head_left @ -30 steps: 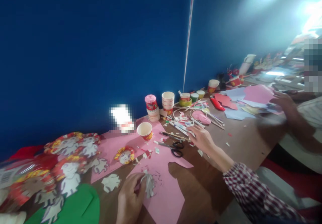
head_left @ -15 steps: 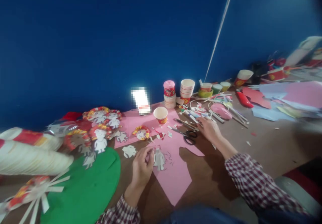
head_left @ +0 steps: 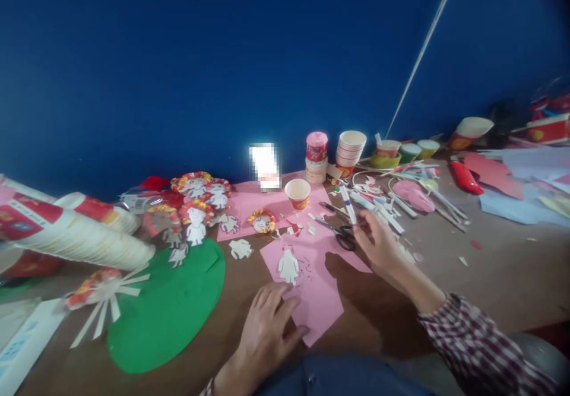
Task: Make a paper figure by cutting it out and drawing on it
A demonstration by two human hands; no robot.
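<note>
My right hand (head_left: 378, 238) is closed around a white marker (head_left: 348, 206) with a dark blue band, raised over the scraps at the table's middle. Fingers spread, my left hand (head_left: 269, 322) rests open at the lower edge of a pink paper sheet (head_left: 318, 316). Just beyond its fingertips a white paper figure cutout (head_left: 288, 266) lies flat on that sheet, with thin dark clippings on its right. Black-handled scissors (head_left: 345, 237) lie to the left of my right hand. Another pale cutout (head_left: 240, 249) is on the brown table to the left.
A paper cup (head_left: 297, 195) stands behind the sheet, with stacked cups (head_left: 351, 149) near the blue wall. Left are a green disc (head_left: 178, 313), several ringed paper figures (head_left: 196, 224) and a long cup stack (head_left: 93, 241). Coloured paper (head_left: 503, 206) and a red stapler-like object (head_left: 466, 177) lie right.
My right hand has picked up the marker from the pile. My left hand has let go of the figure cutout, moved nearer to me and opened flat. The view has shifted left.
</note>
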